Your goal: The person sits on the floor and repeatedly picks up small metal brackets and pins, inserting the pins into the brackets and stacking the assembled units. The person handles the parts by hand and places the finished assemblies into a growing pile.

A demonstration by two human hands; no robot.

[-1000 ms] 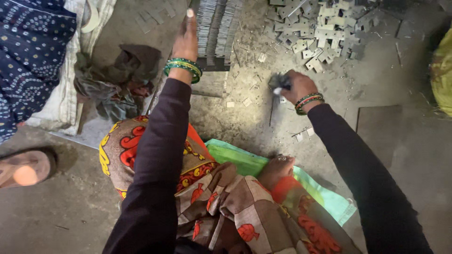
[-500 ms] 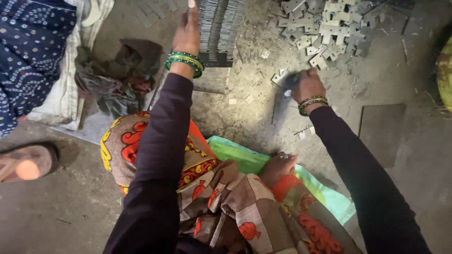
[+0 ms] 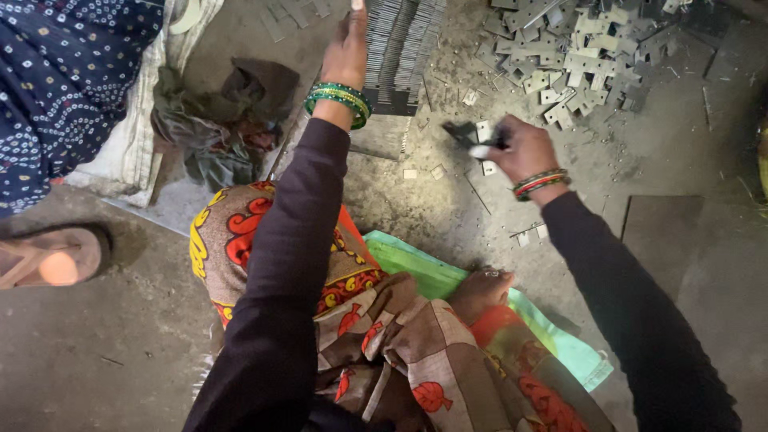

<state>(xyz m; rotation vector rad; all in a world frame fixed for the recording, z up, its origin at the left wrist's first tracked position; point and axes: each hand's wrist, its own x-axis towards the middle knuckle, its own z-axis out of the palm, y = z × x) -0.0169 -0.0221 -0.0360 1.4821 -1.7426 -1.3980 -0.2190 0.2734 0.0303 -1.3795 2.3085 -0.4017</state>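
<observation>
Metal plates standing packed on edge in a row (image 3: 400,48) on the floor are being steadied by the left hand (image 3: 346,52), fingers flat against them, while the right hand (image 3: 516,144) is gripping a few small plates (image 3: 480,136), and any slackening could topple the row.

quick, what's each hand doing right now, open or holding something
Left hand: fingers extended, resting against the row of stacked metal plates; not gripping.
Right hand: closed on a few small metal plates.
</observation>
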